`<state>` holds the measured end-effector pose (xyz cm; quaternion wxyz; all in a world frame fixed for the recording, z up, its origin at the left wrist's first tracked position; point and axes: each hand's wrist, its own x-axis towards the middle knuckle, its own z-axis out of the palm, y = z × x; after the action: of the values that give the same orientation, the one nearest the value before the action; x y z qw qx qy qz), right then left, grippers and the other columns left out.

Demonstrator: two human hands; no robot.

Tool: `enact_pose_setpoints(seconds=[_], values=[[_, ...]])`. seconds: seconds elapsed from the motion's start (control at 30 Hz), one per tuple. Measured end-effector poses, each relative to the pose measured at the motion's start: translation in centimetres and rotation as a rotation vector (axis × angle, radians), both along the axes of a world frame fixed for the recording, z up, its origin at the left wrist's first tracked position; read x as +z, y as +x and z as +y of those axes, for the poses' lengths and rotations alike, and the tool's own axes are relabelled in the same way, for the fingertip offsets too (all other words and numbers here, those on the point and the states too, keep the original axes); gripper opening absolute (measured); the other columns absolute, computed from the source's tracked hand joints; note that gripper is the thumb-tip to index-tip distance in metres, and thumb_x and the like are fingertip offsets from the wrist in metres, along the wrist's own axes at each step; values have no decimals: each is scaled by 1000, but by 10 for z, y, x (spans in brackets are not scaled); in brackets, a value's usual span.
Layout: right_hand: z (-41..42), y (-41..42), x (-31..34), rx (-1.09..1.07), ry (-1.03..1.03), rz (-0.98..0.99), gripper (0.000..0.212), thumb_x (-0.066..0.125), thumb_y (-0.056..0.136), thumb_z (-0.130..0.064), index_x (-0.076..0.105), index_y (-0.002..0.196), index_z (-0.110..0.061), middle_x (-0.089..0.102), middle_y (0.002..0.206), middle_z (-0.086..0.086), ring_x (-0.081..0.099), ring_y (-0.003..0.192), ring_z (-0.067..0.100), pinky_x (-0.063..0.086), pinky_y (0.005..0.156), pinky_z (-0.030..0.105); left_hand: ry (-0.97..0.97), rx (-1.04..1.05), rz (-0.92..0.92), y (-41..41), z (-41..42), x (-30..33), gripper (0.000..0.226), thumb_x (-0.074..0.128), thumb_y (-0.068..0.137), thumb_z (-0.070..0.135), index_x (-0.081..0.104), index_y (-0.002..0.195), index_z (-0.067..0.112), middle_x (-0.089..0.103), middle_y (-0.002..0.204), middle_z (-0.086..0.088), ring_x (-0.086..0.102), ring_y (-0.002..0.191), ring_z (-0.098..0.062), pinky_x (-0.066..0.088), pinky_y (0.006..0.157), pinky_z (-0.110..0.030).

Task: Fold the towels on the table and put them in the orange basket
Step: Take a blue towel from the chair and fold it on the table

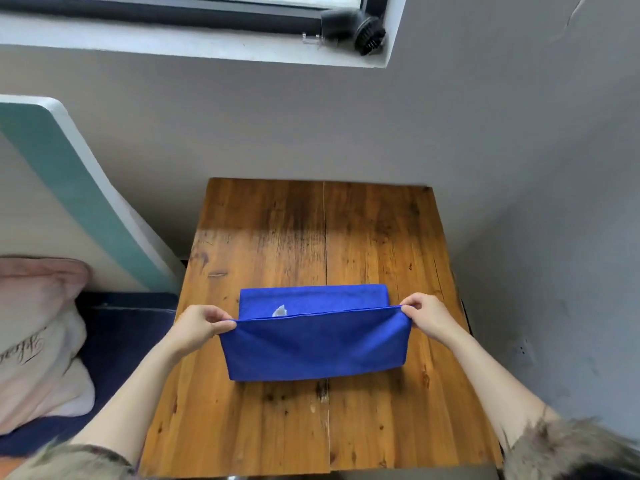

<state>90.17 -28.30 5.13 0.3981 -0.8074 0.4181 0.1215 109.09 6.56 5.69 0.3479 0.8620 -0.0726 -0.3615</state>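
A blue towel [315, 344] lies in the middle of the wooden table [263, 237]. Its near half is lifted off the wood and stretched between both hands, while the far part rests flat behind it. My left hand [202, 325] pinches the raised left corner. My right hand [424, 311] pinches the raised right corner. A small white label [280, 310] shows on the flat part just behind the lifted edge. No orange basket is in view.
A grey wall runs behind and to the right of the table. A bed with a dark blue sheet [117, 341] and a pale pillow [38, 337] is on the left. A window sill with a black brush [370, 36] is above.
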Motion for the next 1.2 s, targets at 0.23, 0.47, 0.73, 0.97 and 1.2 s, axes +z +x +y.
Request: enact_pose_setpoints(seconds=[0.23,0.47,0.73,0.97,1.2], values=[[-13,37,-34,-81,-78,-69,11,52,91,-12,64,92,-12,63,93,5,55,90,20,43,78,29,-12,54,-45,39,-23,-38,7,67,85,20,70,84,13,68,87,2,60,86,-13,42,75,-27],[-22,60,-71,-137,-86,-61,13,55,90,-10,65,98,-6,60,89,5,53,85,18,36,74,24,-12,64,-38,61,-37,-77,5,65,86,15,67,81,16,65,82,2,57,81,-14,41,76,-28],[-13,59,-91,-279,-95,-169,12,46,93,-10,56,98,-6,54,89,5,47,77,17,36,53,10,-158,96,-58,54,-47,-81,9,60,89,13,63,84,6,60,81,0,50,73,-8,37,67,-16],[-14,65,-111,-326,-93,-248,18,48,95,-12,57,107,-2,55,96,5,50,86,14,39,61,4,-164,185,-67,64,-53,-105,7,62,88,16,65,83,13,62,78,2,51,64,4,38,63,-21],[-17,71,-137,-434,-80,-233,24,52,94,-16,56,114,-4,58,96,10,52,84,16,42,65,9,84,153,-192,64,-57,-141,21,62,87,21,56,104,11,50,72,2,51,75,-22,35,64,-29]])
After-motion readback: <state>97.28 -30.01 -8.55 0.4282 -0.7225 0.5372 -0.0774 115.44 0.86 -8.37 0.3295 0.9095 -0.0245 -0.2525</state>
